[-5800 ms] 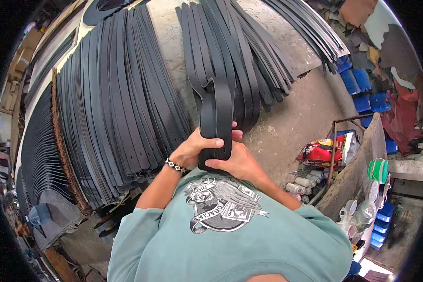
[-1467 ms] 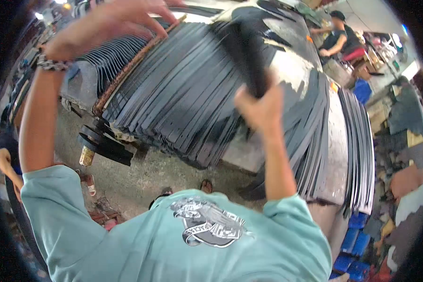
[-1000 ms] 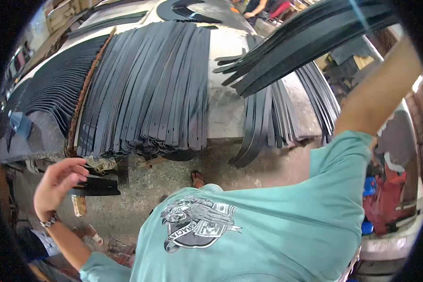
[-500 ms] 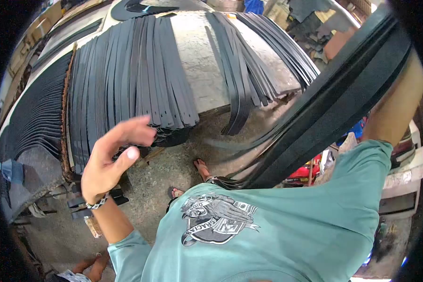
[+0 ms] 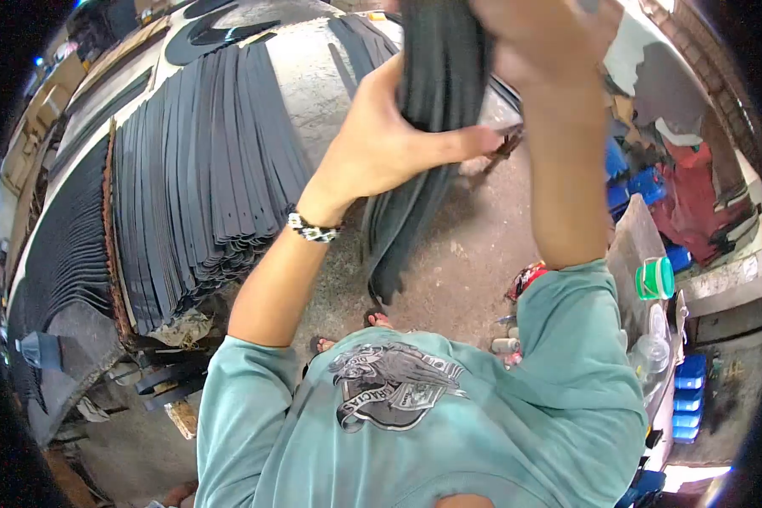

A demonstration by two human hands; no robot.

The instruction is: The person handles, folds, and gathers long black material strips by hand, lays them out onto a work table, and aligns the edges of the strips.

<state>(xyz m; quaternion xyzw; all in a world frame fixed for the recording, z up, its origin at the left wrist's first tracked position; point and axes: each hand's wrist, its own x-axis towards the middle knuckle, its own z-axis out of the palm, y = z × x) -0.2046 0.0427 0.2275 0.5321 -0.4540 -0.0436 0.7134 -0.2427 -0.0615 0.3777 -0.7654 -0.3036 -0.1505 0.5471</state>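
Note:
A thick bundle of long black strips (image 5: 444,80), leather-like, hangs in front of me, its top beyond the upper edge of the view. My left hand (image 5: 372,148) is wrapped round the bundle, the thumb across its front and the fingers hidden behind. Loose ends of the strips dangle below that hand. Close against the upper right side of the bundle is my right hand (image 5: 550,42), smeared by motion and partly cut off, so its grip is unclear. On the table at left, many similar dark strips (image 5: 203,161) lie side by side, their ends over the front edge.
More strips (image 5: 364,42) lie further along the pale table (image 5: 300,63). Curved black pieces (image 5: 220,34) rest at its far end. At right are a green bucket (image 5: 654,278), clear containers (image 5: 652,351) and several blue items (image 5: 687,398). Concrete floor (image 5: 449,262) shows below the bundle.
The bundle has swung from my right side to upright before me. My left hand has risen rightward and closed round it; my right hand has come inward. The view has shifted right.

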